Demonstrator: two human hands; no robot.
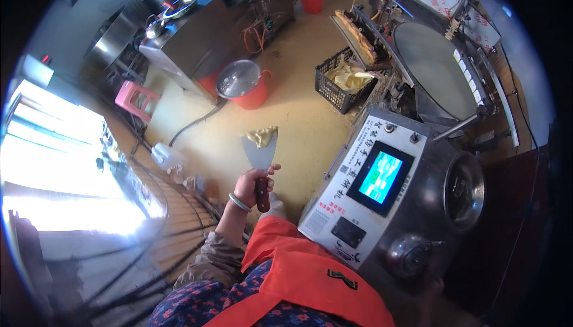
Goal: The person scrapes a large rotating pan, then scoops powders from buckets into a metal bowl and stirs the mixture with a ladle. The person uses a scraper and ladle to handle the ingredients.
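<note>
My left hand is closed around the wooden handle of a metal scraper, which is held blade up with pale yellowish paste on its blade. Below it is my red apron over floral clothing. What seems to be my right hand shows dimly at the lower right, below a rounded steel kettle; its fingers are too dark and blurred to make out. Beside me on the right stands a steel machine with a white panel and lit screen, plus a round metal opening.
A large round griddle, a black crate of pale scraps, a red bucket with steel lid and a pink stool stand ahead. A steel counter is at back left. Cables and a plastic jug lie along the left.
</note>
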